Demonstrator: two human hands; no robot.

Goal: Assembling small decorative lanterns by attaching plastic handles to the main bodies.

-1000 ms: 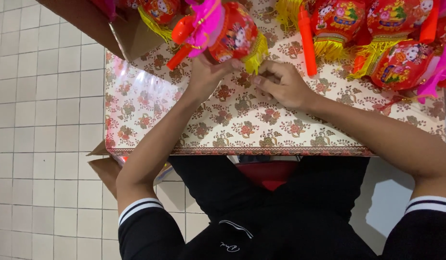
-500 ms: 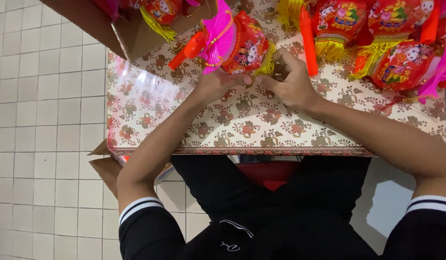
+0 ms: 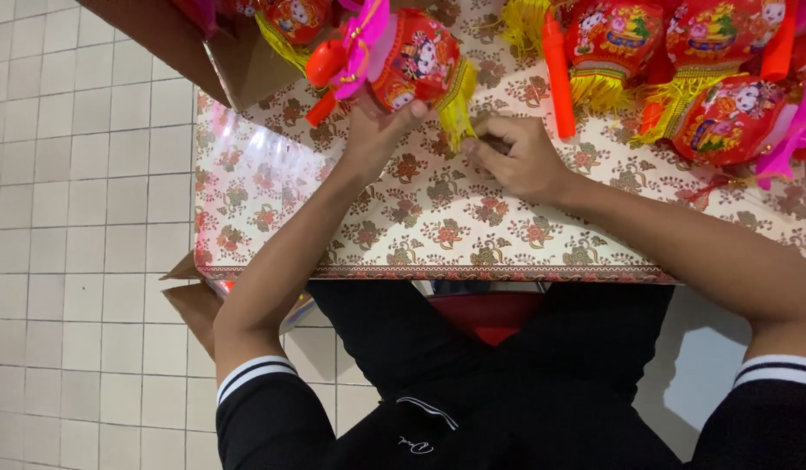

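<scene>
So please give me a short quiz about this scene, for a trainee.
1. True or false: the left hand holds a red lantern lifted off the table.
2. What does the right hand pinch? A) the orange stick B) the yellow tassel C) the cardboard box
3. Fill in: the floor is covered with pale ____.

Key:
1. True; the hand grips it from below.
2. B; the fingers close on the yellow tassel of the lantern. The orange stick lies apart, and the cardboard box is at the table's far left corner.
3. tiles
</scene>
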